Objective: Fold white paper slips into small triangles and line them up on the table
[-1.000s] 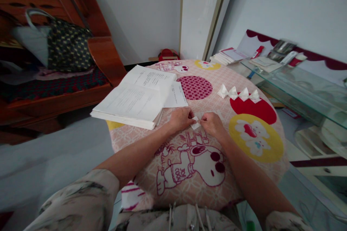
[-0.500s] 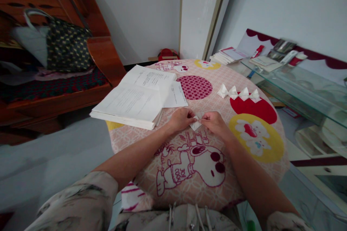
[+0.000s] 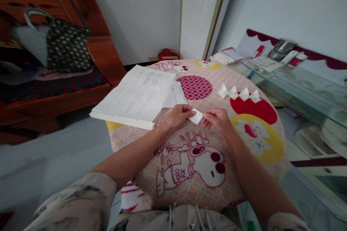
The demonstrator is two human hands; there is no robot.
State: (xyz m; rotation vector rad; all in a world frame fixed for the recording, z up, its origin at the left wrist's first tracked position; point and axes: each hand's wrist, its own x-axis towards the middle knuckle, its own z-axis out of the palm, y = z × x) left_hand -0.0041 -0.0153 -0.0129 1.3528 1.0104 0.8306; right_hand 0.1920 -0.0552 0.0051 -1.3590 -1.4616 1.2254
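Note:
Between my hands is a small folded piece of white paper [image 3: 196,116], roughly square, held a little above the tablecloth. My left hand [image 3: 180,114] pinches its left side between thumb and fingers. At its right corner, my right hand [image 3: 216,118] has thumb and forefinger together on the paper's edge, the other fingers curled below. Several folded white paper shapes [image 3: 244,94] stand in a row at the right of the table, partly over a red circle on the cloth.
A thick stack of printed paper [image 3: 130,97] lies left of my hands, with a loose printed sheet [image 3: 176,94] beside it. The patterned tablecloth [image 3: 173,137] covers a round table. A glass shelf [image 3: 303,86] adjoins on the right; a wooden bench [image 3: 100,57] with a bag [image 3: 67,45] stands left.
The folded paper has been turned and raised slightly, and now shows a flatter, squarer face. My right hand has shifted slightly right, towards its corner.

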